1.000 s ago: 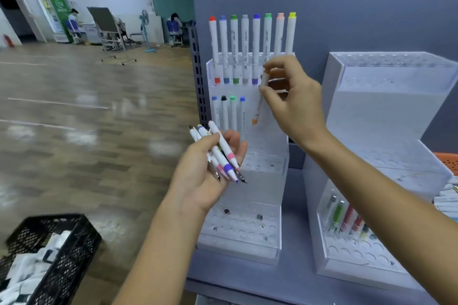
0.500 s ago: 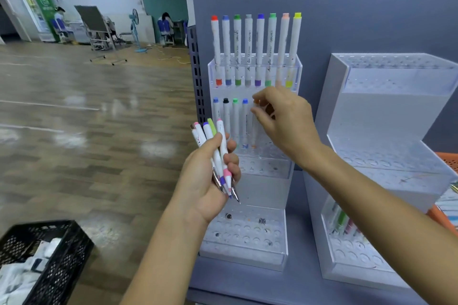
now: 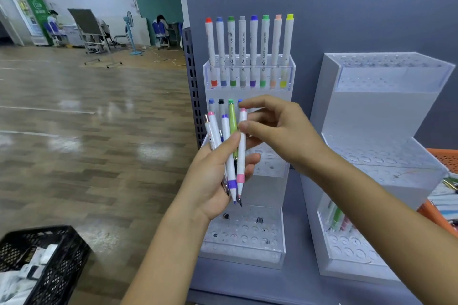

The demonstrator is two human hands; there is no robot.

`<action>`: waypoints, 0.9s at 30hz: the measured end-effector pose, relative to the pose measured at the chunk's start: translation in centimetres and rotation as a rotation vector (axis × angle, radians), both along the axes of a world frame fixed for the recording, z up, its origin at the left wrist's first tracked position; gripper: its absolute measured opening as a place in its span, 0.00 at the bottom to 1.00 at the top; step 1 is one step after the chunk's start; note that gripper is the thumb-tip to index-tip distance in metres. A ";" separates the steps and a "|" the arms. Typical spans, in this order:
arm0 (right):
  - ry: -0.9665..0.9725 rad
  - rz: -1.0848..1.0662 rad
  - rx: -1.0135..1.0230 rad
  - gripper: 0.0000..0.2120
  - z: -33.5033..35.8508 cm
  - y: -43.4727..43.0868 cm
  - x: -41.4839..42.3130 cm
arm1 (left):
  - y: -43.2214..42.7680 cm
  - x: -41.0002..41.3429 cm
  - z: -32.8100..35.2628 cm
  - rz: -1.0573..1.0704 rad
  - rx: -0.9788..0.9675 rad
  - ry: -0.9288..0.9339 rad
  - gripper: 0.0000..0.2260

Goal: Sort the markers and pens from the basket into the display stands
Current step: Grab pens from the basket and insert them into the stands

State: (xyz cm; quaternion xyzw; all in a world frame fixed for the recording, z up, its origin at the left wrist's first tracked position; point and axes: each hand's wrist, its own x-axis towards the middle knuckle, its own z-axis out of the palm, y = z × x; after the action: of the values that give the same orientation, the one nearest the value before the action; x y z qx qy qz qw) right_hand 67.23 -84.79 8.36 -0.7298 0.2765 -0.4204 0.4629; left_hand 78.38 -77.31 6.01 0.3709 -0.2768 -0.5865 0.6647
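R hand (image 3: 280, 136) off stand (image 3: 244, 254), pinches pink marker (image 3: 241, 156) in L hand (image 3: 210, 181)

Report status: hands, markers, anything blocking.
Left hand grips marker bundle. Right hand pinches rightmost pink marker. Nothing between hands and display stand.

The right hand (image 3: 280, 136) has withdrawn from the second tier of the left display stand (image 3: 247, 250) and no longer holds the orange-tipped marker. It now pinches the pink-capped marker (image 3: 241, 151) in the bundle (image 3: 231, 156) gripped by the left hand (image 3: 215, 181).
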 end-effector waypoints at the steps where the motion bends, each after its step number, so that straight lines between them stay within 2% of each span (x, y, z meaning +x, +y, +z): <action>1: -0.032 -0.034 0.009 0.11 0.2 -0.1 -0.1 | -0.1 0.0 0.0 0.004 0.008 0.016 0.09; 5: -0.241 -0.167 0.044 0.11 1.5 -1.3 -0.9 | -0.3 0.3 -0.1 0.073 0.071 0.094 0.06; 8: -0.310 -0.301 -0.126 0.11 2.5 -2.5 -2.0 | -0.5 0.7 -0.2 0.131 0.128 0.114 0.07; 12: -0.153 -0.443 -0.464 0.10 2.2 -3.5 -2.3 | -0.8 0.8 -0.2 0.114 0.161 0.077 0.07; 15: -0.019 -0.468 -0.601 0.09 1.0 -3.8 -1.7 | -0.7 0.7 -0.2 0.060 0.148 0.141 0.05; 19: 0.037 -0.484 -0.672 0.10 0.4 -4.0 -1.0 | -0.4 0.6 -0.2 0.003 0.122 0.223 0.04; 27: 0.074 -0.498 -0.702 0.10 0.7 -4.0 -0.8 | 0.1 0.1 -0.4 0.048 0.072 0.142 0.08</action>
State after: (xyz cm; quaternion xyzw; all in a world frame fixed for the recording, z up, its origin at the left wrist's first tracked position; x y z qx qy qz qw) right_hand 66.40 -88.79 9.08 -0.7685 0.3009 -0.5614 0.0610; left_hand 78.45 -77.21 5.62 0.3584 -0.1989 -0.6050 0.6827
